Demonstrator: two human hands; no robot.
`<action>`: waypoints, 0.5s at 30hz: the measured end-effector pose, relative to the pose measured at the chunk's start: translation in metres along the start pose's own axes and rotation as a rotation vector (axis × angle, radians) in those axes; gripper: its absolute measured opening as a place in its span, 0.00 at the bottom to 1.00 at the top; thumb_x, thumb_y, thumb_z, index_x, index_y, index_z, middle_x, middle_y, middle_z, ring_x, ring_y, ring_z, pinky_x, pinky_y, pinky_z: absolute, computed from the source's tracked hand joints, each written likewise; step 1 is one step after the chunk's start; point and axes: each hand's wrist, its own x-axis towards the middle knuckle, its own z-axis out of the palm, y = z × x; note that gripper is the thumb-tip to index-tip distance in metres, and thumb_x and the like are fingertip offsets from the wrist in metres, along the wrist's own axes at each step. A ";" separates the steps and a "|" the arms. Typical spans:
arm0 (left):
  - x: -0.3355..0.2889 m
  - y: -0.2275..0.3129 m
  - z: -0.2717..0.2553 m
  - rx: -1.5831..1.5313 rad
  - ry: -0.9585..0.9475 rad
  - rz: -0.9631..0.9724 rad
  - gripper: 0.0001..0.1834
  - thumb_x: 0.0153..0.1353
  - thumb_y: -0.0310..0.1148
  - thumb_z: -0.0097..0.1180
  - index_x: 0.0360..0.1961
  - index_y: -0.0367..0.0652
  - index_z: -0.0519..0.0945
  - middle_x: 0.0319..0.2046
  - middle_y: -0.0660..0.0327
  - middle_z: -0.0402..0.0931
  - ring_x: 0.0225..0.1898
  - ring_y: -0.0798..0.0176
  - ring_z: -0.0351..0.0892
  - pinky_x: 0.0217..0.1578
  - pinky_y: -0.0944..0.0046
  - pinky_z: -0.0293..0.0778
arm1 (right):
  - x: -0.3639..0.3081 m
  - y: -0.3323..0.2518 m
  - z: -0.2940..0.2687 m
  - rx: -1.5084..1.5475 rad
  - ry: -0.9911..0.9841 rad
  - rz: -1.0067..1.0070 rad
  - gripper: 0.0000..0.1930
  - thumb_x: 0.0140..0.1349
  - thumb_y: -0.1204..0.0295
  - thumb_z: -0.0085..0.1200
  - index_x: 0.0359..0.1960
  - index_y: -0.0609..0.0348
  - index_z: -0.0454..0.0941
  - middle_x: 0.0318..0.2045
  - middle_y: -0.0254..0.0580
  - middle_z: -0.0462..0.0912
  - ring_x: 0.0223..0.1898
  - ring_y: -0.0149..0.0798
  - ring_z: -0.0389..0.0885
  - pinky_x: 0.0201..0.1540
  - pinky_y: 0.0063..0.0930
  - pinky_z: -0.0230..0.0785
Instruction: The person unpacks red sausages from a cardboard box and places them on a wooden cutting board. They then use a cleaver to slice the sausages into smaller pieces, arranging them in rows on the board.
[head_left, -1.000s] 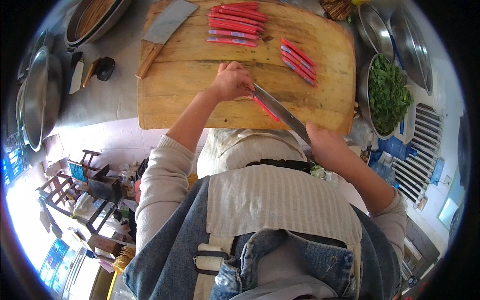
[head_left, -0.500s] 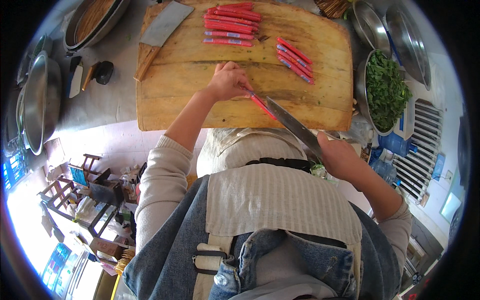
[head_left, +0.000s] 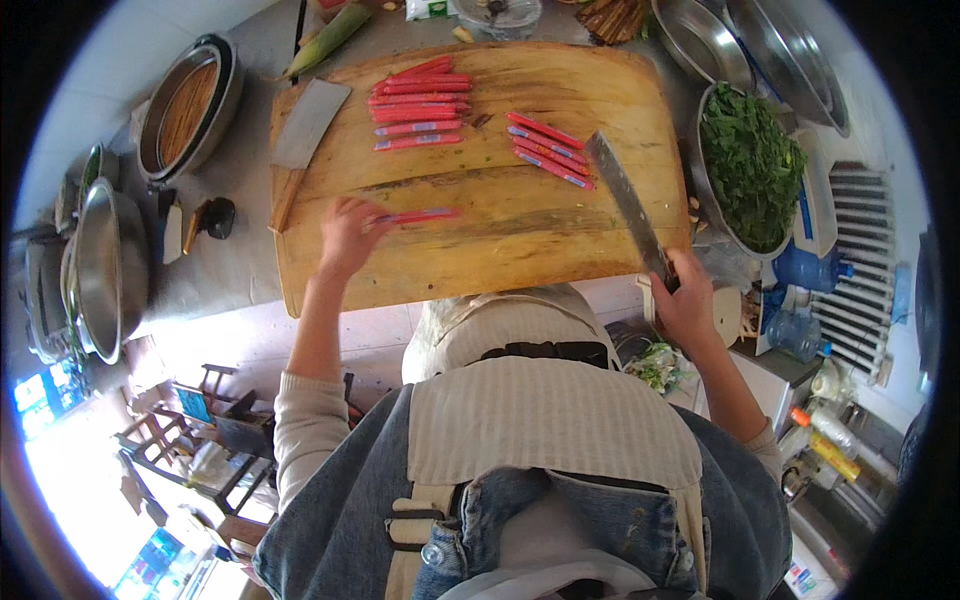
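Observation:
My left hand is closed on the end of a red-wrapped sausage, held level over the left front of the wooden cutting board. A long-bladed knife is in my right hand, at the board's right front edge. Its blade points away from me over the board, apart from the held sausage. Beyond my left hand lies a pile of red sausages. A smaller row of red sausages lies just left of the knife tip. A wooden-handled cleaver rests along the board's left edge.
A metal bowl of leafy greens stands right of the board, with metal basins behind it. At left are a pan, a large steel bowl and a small black tool. A corn cob lies beyond the board.
My left hand has moved left with the sausage, turning it from slanted to level. The knife has drawn away to the right and swung to point further forward. The view has shifted.

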 end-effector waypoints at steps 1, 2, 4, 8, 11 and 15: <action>-0.008 -0.011 -0.012 0.057 0.057 -0.057 0.12 0.54 0.40 0.71 0.37 0.48 0.87 0.40 0.61 0.83 0.49 0.49 0.75 0.53 0.51 0.70 | 0.002 0.006 0.005 0.021 0.087 -0.004 0.20 0.56 0.77 0.60 0.52 0.57 0.76 0.39 0.54 0.79 0.38 0.60 0.80 0.40 0.48 0.73; -0.015 -0.018 -0.018 0.109 0.129 -0.115 0.11 0.54 0.41 0.70 0.35 0.49 0.87 0.38 0.61 0.83 0.47 0.49 0.75 0.51 0.50 0.71 | 0.005 0.012 0.010 0.041 0.174 -0.007 0.20 0.56 0.77 0.60 0.53 0.56 0.77 0.41 0.53 0.78 0.38 0.59 0.80 0.40 0.47 0.73; -0.024 -0.026 -0.027 0.233 0.115 -0.163 0.12 0.55 0.39 0.69 0.40 0.49 0.86 0.40 0.60 0.83 0.48 0.49 0.76 0.52 0.51 0.71 | 0.014 0.028 0.017 -0.036 0.225 -0.022 0.23 0.55 0.79 0.60 0.54 0.53 0.79 0.44 0.49 0.77 0.40 0.56 0.81 0.40 0.46 0.74; -0.015 -0.013 -0.021 0.352 0.039 -0.334 0.17 0.56 0.35 0.65 0.48 0.49 0.82 0.42 0.59 0.82 0.49 0.48 0.76 0.53 0.50 0.71 | 0.045 0.060 0.045 -0.193 0.321 -0.131 0.26 0.55 0.78 0.60 0.59 0.47 0.79 0.45 0.44 0.77 0.39 0.52 0.82 0.38 0.44 0.75; -0.001 0.011 -0.010 0.453 0.099 -0.342 0.16 0.57 0.34 0.63 0.47 0.47 0.81 0.41 0.57 0.82 0.50 0.47 0.76 0.51 0.48 0.72 | 0.065 0.080 0.066 -0.348 0.305 -0.080 0.24 0.60 0.74 0.55 0.60 0.45 0.78 0.47 0.40 0.77 0.37 0.49 0.82 0.35 0.44 0.76; 0.010 0.049 -0.009 0.391 0.196 -0.238 0.08 0.65 0.34 0.58 0.39 0.42 0.81 0.36 0.55 0.82 0.43 0.48 0.79 0.44 0.51 0.74 | 0.075 0.092 0.085 -0.387 0.231 -0.055 0.24 0.61 0.73 0.53 0.60 0.46 0.77 0.46 0.41 0.76 0.38 0.47 0.82 0.34 0.43 0.77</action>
